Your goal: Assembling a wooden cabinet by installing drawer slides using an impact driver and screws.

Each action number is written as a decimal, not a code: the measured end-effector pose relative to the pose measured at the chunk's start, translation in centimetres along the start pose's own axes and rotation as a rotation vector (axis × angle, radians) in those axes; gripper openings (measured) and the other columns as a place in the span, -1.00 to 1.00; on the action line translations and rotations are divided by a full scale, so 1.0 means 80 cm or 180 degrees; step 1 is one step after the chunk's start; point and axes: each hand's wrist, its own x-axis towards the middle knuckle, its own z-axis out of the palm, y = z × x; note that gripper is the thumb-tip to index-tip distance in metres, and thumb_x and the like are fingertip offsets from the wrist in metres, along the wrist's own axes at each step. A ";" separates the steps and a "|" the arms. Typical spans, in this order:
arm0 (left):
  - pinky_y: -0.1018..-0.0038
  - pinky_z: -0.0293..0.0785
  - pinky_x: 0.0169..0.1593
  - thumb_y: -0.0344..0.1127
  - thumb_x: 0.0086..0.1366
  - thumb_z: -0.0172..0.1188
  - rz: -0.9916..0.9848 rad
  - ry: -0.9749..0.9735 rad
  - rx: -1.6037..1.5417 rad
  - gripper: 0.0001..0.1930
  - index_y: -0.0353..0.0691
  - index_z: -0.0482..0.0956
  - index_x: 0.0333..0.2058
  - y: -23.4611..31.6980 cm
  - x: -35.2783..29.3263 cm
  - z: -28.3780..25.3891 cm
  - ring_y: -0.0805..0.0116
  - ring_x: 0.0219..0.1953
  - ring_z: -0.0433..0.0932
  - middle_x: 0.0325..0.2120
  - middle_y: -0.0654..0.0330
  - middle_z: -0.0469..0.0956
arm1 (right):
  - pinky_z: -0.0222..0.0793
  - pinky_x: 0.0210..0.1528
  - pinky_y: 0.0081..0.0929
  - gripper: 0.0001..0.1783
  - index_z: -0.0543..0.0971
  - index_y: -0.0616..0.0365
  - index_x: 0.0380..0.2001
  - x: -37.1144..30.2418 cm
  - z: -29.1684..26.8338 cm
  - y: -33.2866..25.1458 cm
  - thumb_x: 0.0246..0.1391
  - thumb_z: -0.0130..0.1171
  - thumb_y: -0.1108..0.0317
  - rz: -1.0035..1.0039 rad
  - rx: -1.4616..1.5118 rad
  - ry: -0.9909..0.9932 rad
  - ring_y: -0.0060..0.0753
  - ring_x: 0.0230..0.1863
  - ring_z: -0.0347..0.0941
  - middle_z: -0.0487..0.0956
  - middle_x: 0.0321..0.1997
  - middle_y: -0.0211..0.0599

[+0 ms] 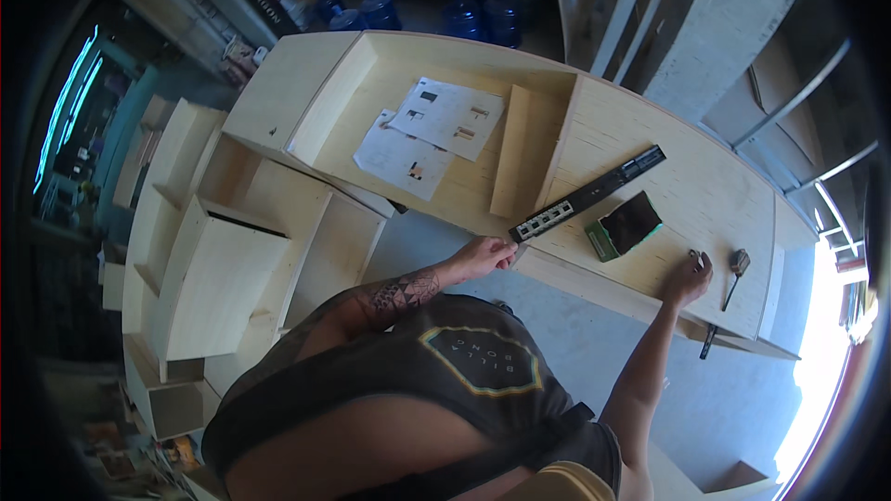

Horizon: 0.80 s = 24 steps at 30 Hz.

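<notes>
Left forearm runs in from lower left, wrist level; left hand (487,258) has fingers curled at the near end of the long black strip (608,186), which lies diagonally on the plywood worktop (719,195). Pinched or just touching: can't tell. Right arm reaches forward, right hand (689,279) half-curled near the green box (602,242); small pale bit at its fingertips, too small to identify, grip unclear. Box contents too dark to read.

Head-worn fisheye (the left one) looks down.
</notes>
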 end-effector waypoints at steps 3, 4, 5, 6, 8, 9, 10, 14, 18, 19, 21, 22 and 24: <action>0.50 0.52 -0.18 0.06 0.54 0.08 0.0134 -0.0124 0.0360 -0.55 -0.28 0.62 -0.15 -0.035 -0.009 -0.015 0.52 -0.30 0.58 -0.38 0.27 0.63 | 0.56 -0.10 -0.23 -0.68 0.63 0.23 0.03 -0.005 -0.012 0.003 0.30 0.21 0.30 0.0322 0.0228 0.0334 -0.20 -0.16 0.62 0.55 0.01 -0.04; 0.44 0.53 -0.20 0.04 0.53 0.10 0.0272 -0.0089 0.0448 -0.55 -0.31 0.62 -0.15 -0.052 -0.010 -0.020 0.46 -0.32 0.59 -0.40 0.23 0.64 | 0.56 -0.10 -0.23 -0.68 0.63 0.23 0.03 -0.013 -0.011 -0.008 0.30 0.21 0.30 0.0312 0.0173 0.0360 -0.20 -0.16 0.62 0.55 0.01 -0.04; 0.55 0.53 -0.13 0.02 0.55 0.10 0.0141 -0.0178 0.0430 -0.60 -0.25 0.59 -0.07 -0.063 -0.011 -0.029 0.58 -0.25 0.57 -0.33 0.30 0.62 | 0.54 -0.12 -0.25 -0.68 0.61 0.22 0.04 -0.026 -0.010 -0.019 0.29 0.22 0.31 0.0449 0.0242 0.0688 -0.22 -0.19 0.58 0.54 0.00 -0.05; 0.55 0.53 -0.13 0.02 0.55 0.10 0.0170 -0.0313 0.0442 -0.60 -0.25 0.59 -0.07 -0.063 -0.014 -0.036 0.58 -0.25 0.57 -0.33 0.30 0.62 | 0.52 -0.13 -0.27 -0.68 0.60 0.22 0.05 -0.042 -0.011 -0.032 0.29 0.24 0.33 0.0585 0.0304 0.1032 -0.24 -0.22 0.54 0.53 -0.01 -0.06; 0.56 0.53 -0.10 0.01 0.54 0.11 0.0061 -0.0153 -0.0143 -0.61 -0.23 0.57 -0.01 -0.049 -0.022 -0.047 0.58 -0.21 0.56 -0.27 0.31 0.61 | 0.46 -0.16 -0.33 -0.68 0.55 0.23 0.05 -0.097 -0.014 -0.081 0.29 0.26 0.35 0.0427 0.0665 0.1392 -0.35 -0.26 0.43 0.52 -0.09 -0.14; 0.56 0.54 -0.08 -0.03 0.53 0.14 0.0097 -0.0187 -0.0230 -0.62 -0.25 0.54 0.02 -0.039 -0.014 -0.048 0.58 -0.15 0.57 -0.21 0.32 0.61 | 0.44 -0.15 -0.38 -0.71 0.53 0.24 0.02 -0.132 -0.014 -0.102 0.31 0.24 0.35 0.0430 0.0889 0.1298 -0.41 -0.26 0.40 0.51 -0.12 -0.20; 0.56 0.54 -0.08 -0.03 0.53 0.14 0.0125 -0.0297 -0.0227 -0.62 -0.25 0.54 0.02 -0.026 -0.004 -0.046 0.58 -0.15 0.57 -0.21 0.32 0.61 | 0.41 -0.15 -0.43 -0.74 0.51 0.25 0.00 -0.167 -0.011 -0.128 0.33 0.22 0.36 0.0422 0.1127 0.1187 -0.47 -0.25 0.37 0.50 -0.16 -0.26; 0.52 0.57 -0.14 -0.17 0.50 0.20 0.0452 -0.0350 -0.0463 -0.70 -0.30 0.55 0.00 0.021 0.046 -0.035 0.52 -0.25 0.62 -0.25 0.27 0.65 | 0.41 -0.14 -0.55 -0.82 0.51 0.24 -0.09 -0.265 0.017 -0.247 0.31 0.23 0.42 0.0175 0.2169 -0.0395 -0.55 -0.22 0.45 0.48 -0.18 -0.32; 0.33 0.57 -0.27 -0.31 0.34 0.30 0.1011 -0.0144 0.0614 -0.77 -0.34 0.59 -0.14 0.018 0.025 -0.042 0.32 -0.44 0.65 -0.38 0.10 0.68 | 0.51 -0.21 -0.40 -0.44 0.43 0.28 0.10 -0.280 0.026 -0.330 0.19 0.39 0.20 -0.0218 0.0341 -0.0420 -0.39 -0.32 0.52 0.49 -0.13 -0.10; 0.24 0.58 -0.19 -0.33 0.28 0.32 0.1059 -0.0148 0.0733 -0.76 -0.36 0.57 -0.16 0.014 -0.001 -0.047 0.21 -0.37 0.68 -0.37 0.03 0.68 | 0.51 -0.21 -0.40 -0.44 0.43 0.28 0.10 -0.282 0.027 -0.332 0.19 0.39 0.20 -0.0224 0.0310 -0.0392 -0.39 -0.32 0.52 0.49 -0.13 -0.10; 0.29 0.59 -0.14 -0.33 0.32 0.30 0.1360 -0.0289 0.0706 -0.75 -0.36 0.54 -0.13 -0.024 -0.047 -0.065 0.23 -0.31 0.69 -0.32 0.05 0.69 | 0.51 -0.37 -0.40 -0.32 0.35 0.36 0.13 -0.292 0.022 -0.351 0.15 0.42 0.14 0.2003 0.1668 -0.1617 -0.42 -0.38 0.52 0.50 -0.25 -0.16; 0.33 0.60 -0.09 -0.34 0.36 0.28 0.1658 -0.0444 0.0703 -0.75 -0.36 0.51 -0.10 -0.042 -0.070 -0.074 0.26 -0.24 0.70 -0.27 0.06 0.69 | 0.51 -0.37 -0.40 -0.32 0.35 0.36 0.13 -0.305 0.019 -0.352 0.15 0.42 0.14 0.2016 0.1639 -0.1583 -0.42 -0.38 0.52 0.50 -0.25 -0.16; 0.32 0.59 -0.06 -0.33 0.36 0.29 0.1678 -0.0693 0.0690 -0.75 -0.35 0.50 -0.11 -0.065 -0.113 -0.100 0.24 -0.20 0.70 -0.26 0.05 0.69 | 0.60 -0.29 -0.23 -0.14 0.19 0.25 0.27 -0.334 0.015 -0.353 0.15 0.43 0.02 0.2225 0.1840 -0.2468 -0.25 -0.24 0.59 0.46 -0.12 -0.18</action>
